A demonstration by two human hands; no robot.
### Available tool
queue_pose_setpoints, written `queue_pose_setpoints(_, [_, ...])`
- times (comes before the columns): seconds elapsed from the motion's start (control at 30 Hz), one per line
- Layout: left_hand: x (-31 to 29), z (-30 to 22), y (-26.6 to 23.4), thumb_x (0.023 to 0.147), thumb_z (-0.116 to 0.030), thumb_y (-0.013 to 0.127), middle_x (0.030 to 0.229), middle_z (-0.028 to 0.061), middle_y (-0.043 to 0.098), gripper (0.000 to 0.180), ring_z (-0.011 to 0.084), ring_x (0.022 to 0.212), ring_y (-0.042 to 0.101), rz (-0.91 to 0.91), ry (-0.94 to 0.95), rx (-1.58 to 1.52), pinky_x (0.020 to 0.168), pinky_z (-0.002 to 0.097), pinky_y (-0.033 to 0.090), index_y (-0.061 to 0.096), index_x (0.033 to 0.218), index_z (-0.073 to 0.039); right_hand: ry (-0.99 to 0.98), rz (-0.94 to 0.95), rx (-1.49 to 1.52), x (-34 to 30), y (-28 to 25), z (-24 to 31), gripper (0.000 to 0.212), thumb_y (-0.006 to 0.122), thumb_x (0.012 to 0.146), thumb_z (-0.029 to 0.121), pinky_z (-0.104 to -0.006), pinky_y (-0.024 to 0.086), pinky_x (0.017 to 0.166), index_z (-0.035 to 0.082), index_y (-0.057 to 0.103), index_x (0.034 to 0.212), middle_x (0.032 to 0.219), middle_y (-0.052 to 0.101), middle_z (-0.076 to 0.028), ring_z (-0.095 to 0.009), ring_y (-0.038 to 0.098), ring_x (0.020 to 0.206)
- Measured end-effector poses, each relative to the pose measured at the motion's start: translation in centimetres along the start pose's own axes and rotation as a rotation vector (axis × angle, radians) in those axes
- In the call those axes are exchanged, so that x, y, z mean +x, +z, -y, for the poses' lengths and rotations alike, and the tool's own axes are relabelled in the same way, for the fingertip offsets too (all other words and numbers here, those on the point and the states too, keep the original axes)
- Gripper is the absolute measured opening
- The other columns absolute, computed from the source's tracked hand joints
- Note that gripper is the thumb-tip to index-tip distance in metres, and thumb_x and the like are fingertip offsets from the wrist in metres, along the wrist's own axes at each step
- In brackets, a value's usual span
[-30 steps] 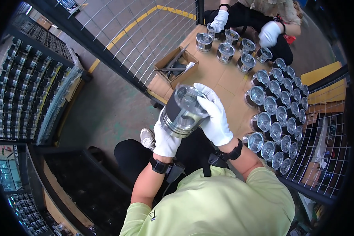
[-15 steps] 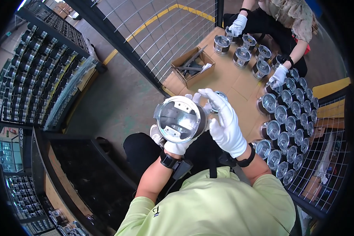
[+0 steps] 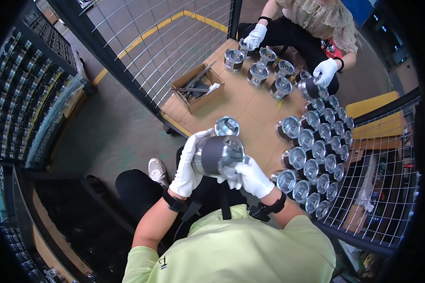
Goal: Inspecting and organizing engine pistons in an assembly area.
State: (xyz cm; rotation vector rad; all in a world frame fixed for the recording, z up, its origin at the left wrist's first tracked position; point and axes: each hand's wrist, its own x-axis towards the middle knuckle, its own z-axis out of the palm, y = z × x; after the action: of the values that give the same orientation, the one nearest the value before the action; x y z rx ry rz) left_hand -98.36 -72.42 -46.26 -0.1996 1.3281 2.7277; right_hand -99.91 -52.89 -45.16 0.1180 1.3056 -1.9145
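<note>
A shiny metal piston (image 3: 213,154) with a dark skirt patch is held on its side between my gloved hands. My left hand (image 3: 190,162) wraps round its left side. At its lower right edge the fingers of my right hand (image 3: 254,178) are closed on the rim, partly hidden behind the metal. Just beyond, another piston (image 3: 227,126) stands on the cardboard. Several pistons in rows (image 3: 311,167) stand close together to the right of my right hand.
A cardboard box (image 3: 198,87) holds dark tools and a white scrap. Across the cardboard (image 3: 241,108), a co-worker's gloved hands (image 3: 325,73) handle pistons. Wire mesh panels (image 3: 146,61) rise on the left and right. Racks of pistons (image 3: 19,104) stand at far left.
The piston has turned from face-up to lying sideways, and my right hand has come onto it. The view has shifted. The co-worker's hand has lifted a piston near the rows.
</note>
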Motion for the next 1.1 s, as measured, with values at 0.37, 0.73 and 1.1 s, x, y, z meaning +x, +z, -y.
queue_pose_setpoints(0.37, [-0.5,-2.1,-3.1,0.101,-0.031,0.054,0.119,0.0155,0.067,0.035,0.0289,0.109,0.065,-0.157,-0.113,-0.223,0.095,0.0396,0.049,0.062,0.12,-0.002,-0.114,-0.626,-0.117,11.3,-16.0,4.9,0.025,0.045,0.098,0.016,-0.0191,0.038,0.039,0.002,0.059,0.112,0.08,0.071,-0.018,-0.011,0.061,0.055])
queue_pose_setpoints(0.73, [-0.6,-3.2,-2.7,0.103,-0.032,0.05,0.103,0.0158,0.071,0.036,0.0267,0.095,0.068,-0.204,-0.136,-0.208,0.085,0.0354,0.054,0.065,0.108,0.0,0.05,-0.49,-0.04,17.7,-18.3,-0.4,0.037,0.069,0.09,0.031,-0.0267,0.05,0.045,-0.001,0.065,0.107,0.084,0.07,-0.015,-0.02,0.066,0.057])
queue_pose_setpoints(1.1, [0.0,-3.4,-2.4,0.103,-0.035,0.051,0.101,0.0167,0.071,0.038,0.0269,0.093,0.069,-0.122,-0.108,-0.252,0.082,0.035,0.055,0.065,0.107,0.0,0.141,-1.107,-1.609,9.5,-29.5,3.1,0.037,0.05,0.092,0.031,-0.0451,0.056,0.083,0.006,0.075,0.101,0.109,0.072,-0.018,-0.037,0.069,0.101])
